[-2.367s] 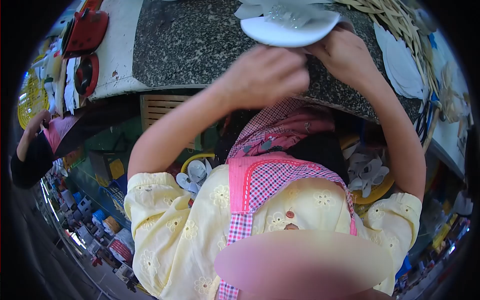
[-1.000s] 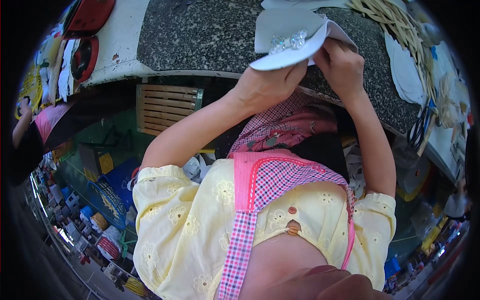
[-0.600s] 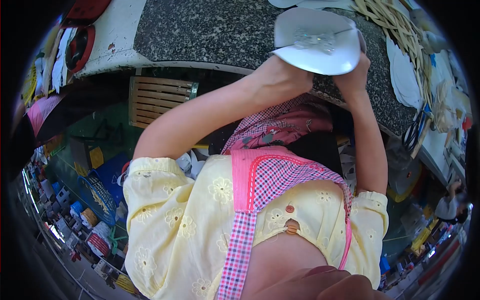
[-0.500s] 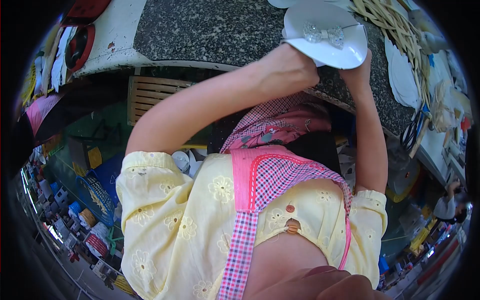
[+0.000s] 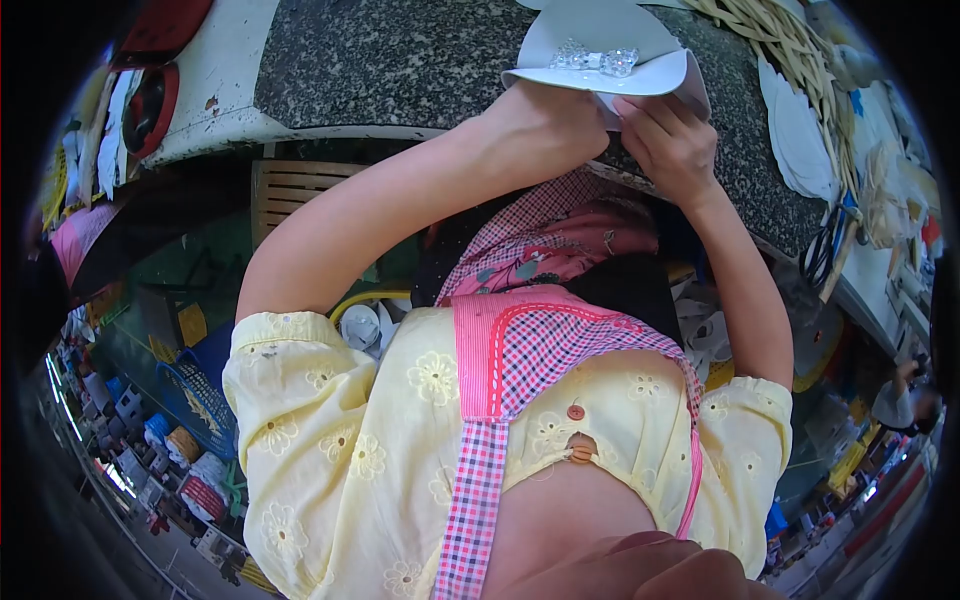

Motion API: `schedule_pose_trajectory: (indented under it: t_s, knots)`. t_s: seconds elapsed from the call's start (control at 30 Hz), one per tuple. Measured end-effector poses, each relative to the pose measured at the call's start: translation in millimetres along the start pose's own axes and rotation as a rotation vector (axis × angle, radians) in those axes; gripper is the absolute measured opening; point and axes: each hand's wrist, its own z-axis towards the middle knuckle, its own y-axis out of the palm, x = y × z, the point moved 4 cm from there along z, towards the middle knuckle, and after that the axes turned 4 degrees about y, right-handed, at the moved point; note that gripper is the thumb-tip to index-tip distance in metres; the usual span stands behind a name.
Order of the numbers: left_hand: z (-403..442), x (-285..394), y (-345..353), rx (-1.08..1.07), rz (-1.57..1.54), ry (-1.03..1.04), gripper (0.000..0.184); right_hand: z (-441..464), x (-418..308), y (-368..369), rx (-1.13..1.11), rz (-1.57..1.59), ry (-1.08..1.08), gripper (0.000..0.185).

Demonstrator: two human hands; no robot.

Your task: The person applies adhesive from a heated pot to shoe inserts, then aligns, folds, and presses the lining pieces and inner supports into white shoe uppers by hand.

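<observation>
A glossy white shoe upper (image 5: pixel 600 25), curved and decorated with a glittering rhinestone bow (image 5: pixel 598 62), is held up over the near edge of the dark speckled tabletop (image 5: pixel 390 70). My left hand (image 5: pixel 560 120) grips its lower left edge from beneath; the fingers are curled and mostly hidden under the piece. On the other side my right hand (image 5: pixel 672 145) has its fingers bent and pressed against the underside near the middle, close to the left hand. What lies between the right fingertips is hidden.
Tan strips (image 5: pixel 785 35) and stacked white cut pieces (image 5: pixel 795 135) lie on the table's right side. A black-handled tool (image 5: pixel 820 250) is at the right edge. Far left is a red-rimmed black object (image 5: pixel 150 110). A wooden slatted seat (image 5: pixel 300 190) stands below the table.
The shoe upper has shifted left and tilted, its bow now higher in view. My right hand has come left and under it, nearer my left hand, which moved slightly left.
</observation>
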Motion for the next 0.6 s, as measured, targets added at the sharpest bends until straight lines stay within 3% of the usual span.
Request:
schedule_pose_trajectory:
  t_s: [0.1, 0.2, 0.43, 0.53, 0.6]
  knots:
    - [0, 2, -7, -0.009, 0.002, -0.004, 0.011, 1, 1, 1, 0.024, -0.004, -0.064, 0.022]
    - [-8, 3, -3, -0.234, -0.018, -0.042, 0.021, 4, 0, 1, -0.010, -0.007, -0.133, 0.021]
    - [-40, 0, -12, 0.085, -0.256, -0.087, 0.034, 10, 2, -3, -0.231, 0.026, -0.183, 0.022]
    - [-35, 1, -9, 0.066, -0.299, -0.311, 0.037, 11, 7, -3, -0.247, 0.063, -0.218, 0.023]
    - [-34, 1, -8, 0.021, -0.288, -0.323, 0.038, 11, 6, -4, -0.254, 0.077, -0.219, 0.023]
